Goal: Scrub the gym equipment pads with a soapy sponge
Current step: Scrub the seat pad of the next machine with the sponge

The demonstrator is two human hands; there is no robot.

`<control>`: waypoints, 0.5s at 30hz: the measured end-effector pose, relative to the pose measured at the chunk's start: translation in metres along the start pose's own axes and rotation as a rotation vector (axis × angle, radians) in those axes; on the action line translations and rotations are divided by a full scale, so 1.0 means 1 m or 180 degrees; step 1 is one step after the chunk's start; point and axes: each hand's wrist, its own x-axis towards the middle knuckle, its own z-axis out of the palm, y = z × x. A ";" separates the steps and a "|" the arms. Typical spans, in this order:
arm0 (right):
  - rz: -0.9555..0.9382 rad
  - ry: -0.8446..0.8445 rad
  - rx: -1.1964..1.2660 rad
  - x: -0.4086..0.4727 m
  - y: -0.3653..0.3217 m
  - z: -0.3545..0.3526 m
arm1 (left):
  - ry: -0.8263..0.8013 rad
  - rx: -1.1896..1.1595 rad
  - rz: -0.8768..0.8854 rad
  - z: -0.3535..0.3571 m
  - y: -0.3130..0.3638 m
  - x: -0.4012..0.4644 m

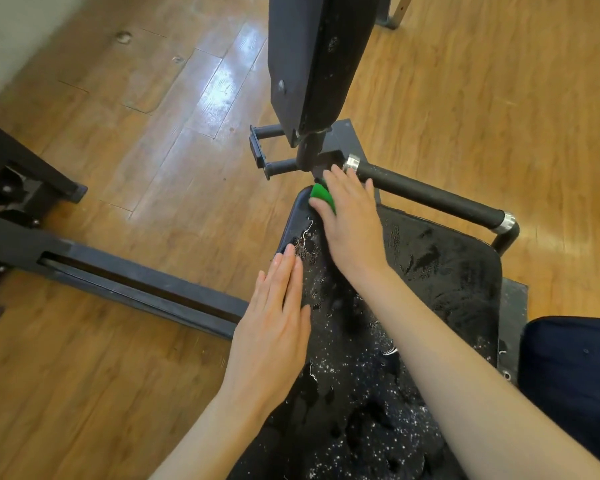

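Observation:
A black seat pad [440, 278] fills the lower middle, wet and flecked with white soap foam. At its far left corner lies a green sponge [321, 195], mostly covered by my right hand [352, 223], which presses it onto the pad with the thumb curled round its near side. My left hand [274, 327] lies flat with straight fingers on the pad's left edge. The upright back pad [312, 64] rises beyond the seat.
A black foam-covered handle bar [426, 197] with chrome ends runs behind the seat on the right. A dark steel frame rail [136, 285] crosses the wooden floor at left. Another dark pad [572, 382] sits at the right edge.

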 end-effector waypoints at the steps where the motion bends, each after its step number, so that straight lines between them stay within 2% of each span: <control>1: -0.0070 0.0014 0.0019 0.001 -0.006 0.004 | 0.0009 -0.0010 -0.0035 0.000 0.000 -0.004; 4: -0.0449 -0.0147 0.0260 -0.019 -0.015 0.002 | 0.0035 -0.0021 -0.0120 0.001 -0.001 -0.010; 8: -0.0726 -0.0380 0.0083 -0.051 -0.002 -0.007 | 0.0034 -0.0081 -0.0194 0.002 0.001 -0.010; 12: -0.0343 -0.0180 0.0120 -0.002 -0.010 0.005 | 0.0024 -0.0080 -0.0194 0.002 0.002 -0.010; 15: -0.0349 -0.0230 0.0193 -0.037 -0.015 0.004 | -0.0009 -0.0101 -0.0195 0.004 0.001 -0.009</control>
